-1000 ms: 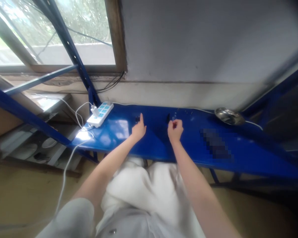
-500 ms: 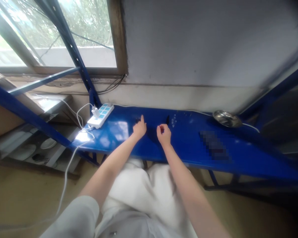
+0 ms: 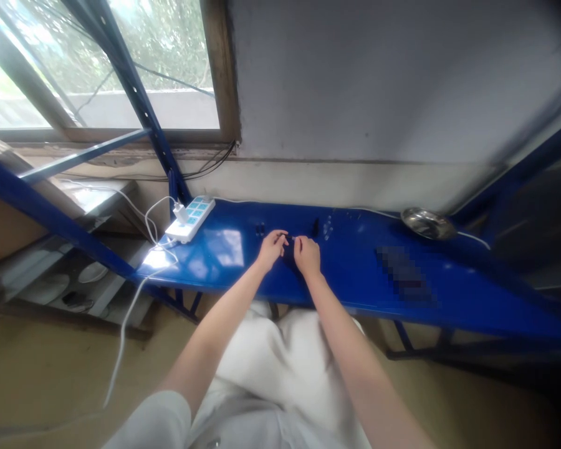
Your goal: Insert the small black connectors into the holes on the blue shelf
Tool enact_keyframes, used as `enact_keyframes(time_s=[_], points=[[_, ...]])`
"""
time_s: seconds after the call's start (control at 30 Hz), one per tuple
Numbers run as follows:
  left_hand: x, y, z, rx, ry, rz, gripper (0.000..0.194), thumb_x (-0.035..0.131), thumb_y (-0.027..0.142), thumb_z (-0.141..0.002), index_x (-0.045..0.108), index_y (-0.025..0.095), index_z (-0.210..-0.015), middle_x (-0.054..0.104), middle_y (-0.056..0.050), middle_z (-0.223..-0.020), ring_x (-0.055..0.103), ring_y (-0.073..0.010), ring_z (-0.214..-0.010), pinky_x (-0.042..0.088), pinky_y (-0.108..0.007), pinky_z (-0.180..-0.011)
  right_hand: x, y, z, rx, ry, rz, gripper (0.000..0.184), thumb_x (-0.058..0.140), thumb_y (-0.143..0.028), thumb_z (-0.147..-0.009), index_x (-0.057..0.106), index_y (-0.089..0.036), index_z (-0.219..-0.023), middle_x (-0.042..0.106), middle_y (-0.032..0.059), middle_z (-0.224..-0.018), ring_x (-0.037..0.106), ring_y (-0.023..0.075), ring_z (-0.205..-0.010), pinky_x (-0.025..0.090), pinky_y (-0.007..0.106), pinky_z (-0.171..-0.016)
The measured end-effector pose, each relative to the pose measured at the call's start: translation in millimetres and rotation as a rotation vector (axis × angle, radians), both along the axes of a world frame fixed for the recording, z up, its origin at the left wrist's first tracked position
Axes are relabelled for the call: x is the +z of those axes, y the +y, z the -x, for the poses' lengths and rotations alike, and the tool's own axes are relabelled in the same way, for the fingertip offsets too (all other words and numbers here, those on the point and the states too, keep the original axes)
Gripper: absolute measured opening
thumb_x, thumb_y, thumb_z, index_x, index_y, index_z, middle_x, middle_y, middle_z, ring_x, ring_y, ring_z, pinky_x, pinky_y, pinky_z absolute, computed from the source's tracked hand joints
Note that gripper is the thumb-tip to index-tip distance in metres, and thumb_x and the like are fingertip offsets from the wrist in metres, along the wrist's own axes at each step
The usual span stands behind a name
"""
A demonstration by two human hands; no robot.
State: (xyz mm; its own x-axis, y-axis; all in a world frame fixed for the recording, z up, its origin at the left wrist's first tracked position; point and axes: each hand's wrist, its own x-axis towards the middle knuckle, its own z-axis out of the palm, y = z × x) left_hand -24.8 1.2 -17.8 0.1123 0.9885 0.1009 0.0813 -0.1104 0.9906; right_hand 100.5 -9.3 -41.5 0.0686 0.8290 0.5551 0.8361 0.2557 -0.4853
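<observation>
My two hands meet near the centre of the frame, over the blue table (image 3: pixel 355 280), with a small dark piece (image 3: pixel 288 237) between my fingertips. My left hand (image 3: pixel 271 251) pinches it from the left, thumb against forefinger; my right hand (image 3: pixel 308 254) has its fingers curled in and presses thumb and forefinger together at the other end. The piece is too small and blurred for me to say just what it is. I judge that I grip it from both sides so that one hand can steady it against the other, and only the tips will fit on something this slight.

Just beyond my left hand lie two small dark items (image 3: pixel 260 229), side by side. Past my right hand are a black item (image 3: pixel 315 227) and, just beside it, a scatter of clear bits (image 3: pixel 328 228). Set out like this, they seem kept in separate groups within easy reach, leaving the middle for handling.

Bulkier things sit farther out: a white power strip (image 3: pixel 197 212) left of centre with a plug (image 3: pixel 181 213) in it, a shiny metal dish (image 3: pixel 427 223) at the right, and a pixelated dark object (image 3: pixel 406 274) at the lower right.
</observation>
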Motion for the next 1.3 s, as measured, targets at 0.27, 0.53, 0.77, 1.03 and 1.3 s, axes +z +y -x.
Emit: enact_keyframes(time_s=[0.27,0.53,0.77,1.03,1.3], points=[[-10.4,-22.2,5.8,-0.072,-0.222,0.053,0.014,0.045,0.023,-0.083,0.048,0.015,-0.093,0.058,0.0,-0.073,0.049,-0.0035,-0.041,0.036,-0.017,-0.043,-0.4,-2.3,1.2,0.109,-0.111,0.009,0.04,0.019,-0.032,-0.092,0.048,-0.019,-0.067,0.053,0.0049,-0.064,0.047,0.0165,-0.059,0.032,0.029,-0.061],[-15.1,-20.7,3.5,-0.01,-0.121,0.062,0.02,0.043,0.034,-0.085,0.047,0.015,-0.087,0.059,0.0,-0.066,0.05,-0.0044,-0.042,0.033,-0.016,-0.043,-4.5,-1.5,2.1,0.105,-0.108,-0.012,0.039,0.02,-0.033,-0.092,0.046,-0.02,-0.065,0.051,0.0041,-0.061,0.045,0.016,-0.056,0.031,0.028,-0.059],[-13.7,-21.3,4.2,0.025,-0.179,0.066,0.029,0.045,0.042,-0.082,0.046,0.015,-0.072,0.056,0.001,-0.058,0.049,-0.0056,-0.041,0.034,-0.018,-0.044,-2.9,-3.7,2.8,0.111,-0.099,0.006,0.038,0.021,-0.034,-0.092,0.046,-0.02,-0.067,0.052,0.0037,-0.063,0.044,0.0154,-0.056,0.031,0.027,-0.057],[-13.4,-21.4,4.5,0.108,-0.227,0.099,0.035,0.045,0.049,-0.08,0.046,0.015,-0.071,0.057,0.0,-0.058,0.048,-0.0057,-0.041,0.036,-0.02,-0.046,-3.7,-3.8,2.4,0.148,-0.029,0.036,0.034,0.024,-0.034,-0.091,0.051,-0.019,-0.077,0.055,0.0054,-0.073,0.049,0.0164,-0.063,0.034,0.027,-0.059],[-18.3,-18.1,5.9,0.156,-0.314,0.092,0.036,0.047,0.05,-0.078,0.048,0.014,-0.074,0.057,0.0,-0.059,0.048,-0.0062,-0.042,0.036,-0.02,-0.045,-5.4,-0.3,3.7,0.266,-0.004,0.032,0.029,0.03,-0.032,-0.09,0.056,-0.018,-0.092,0.062,0.0086,-0.089,0.056,0.0196,-0.079,0.042,0.031,-0.07]])
